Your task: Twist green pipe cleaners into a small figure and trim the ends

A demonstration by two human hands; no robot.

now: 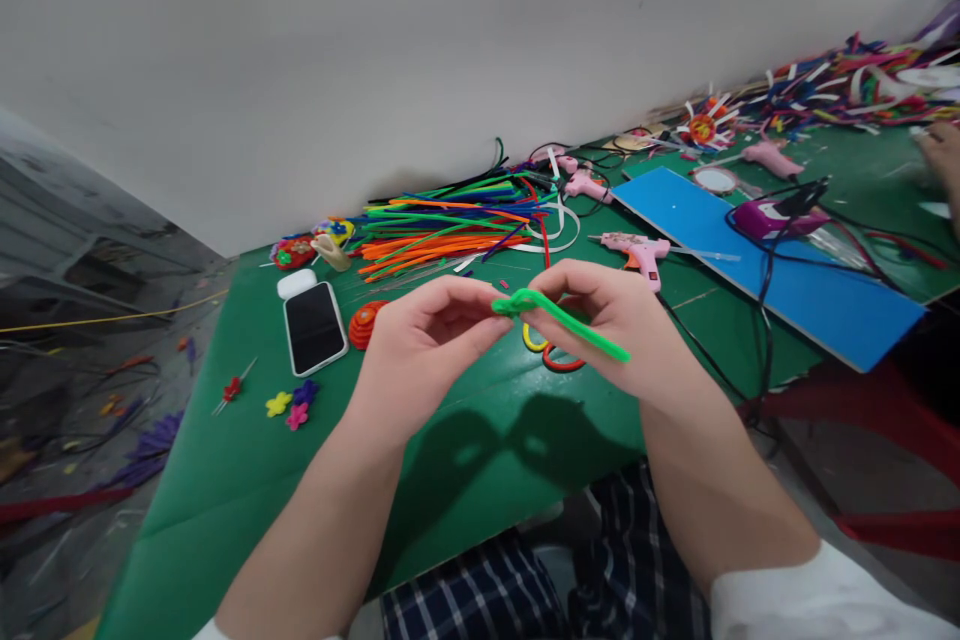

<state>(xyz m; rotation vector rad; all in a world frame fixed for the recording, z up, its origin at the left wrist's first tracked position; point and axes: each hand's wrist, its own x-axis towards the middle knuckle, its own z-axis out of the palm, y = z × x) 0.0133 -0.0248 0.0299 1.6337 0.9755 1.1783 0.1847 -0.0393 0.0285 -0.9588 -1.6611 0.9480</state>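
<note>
- From my viewpoint, I see my left hand (420, 350) with its grip closed: the thumb and fingers pinch the bent end of a bright green fuzzy stem (574, 323).
- My right hand (619, 315) also has its grip closed on this stem, near the same bend; the long part of the stem lies along this hand and points toward the wrist.
- Both hands are above the green table (240, 480), fingertips close together, and their shadows fall on it.
- Scissors with red and yellow handles (562, 366) lie behind my right hand, partly hidden by it.
- Just beside my left hand there is an orange coiled piece (366, 325); farther left are a phone (316, 330) and a white case (297, 284).
- Nearer to me than the phone, I see small yellow, blue and pink flowers (298, 416).
- Beyond my hands lies a pile of coloured stems (450, 230), and to the right of it a pink glue gun (637, 248).
- On the right, a purple device (776, 220) rests on a blue board (832, 310), and another person's hand (943, 155) is at the edge of my view.
</note>
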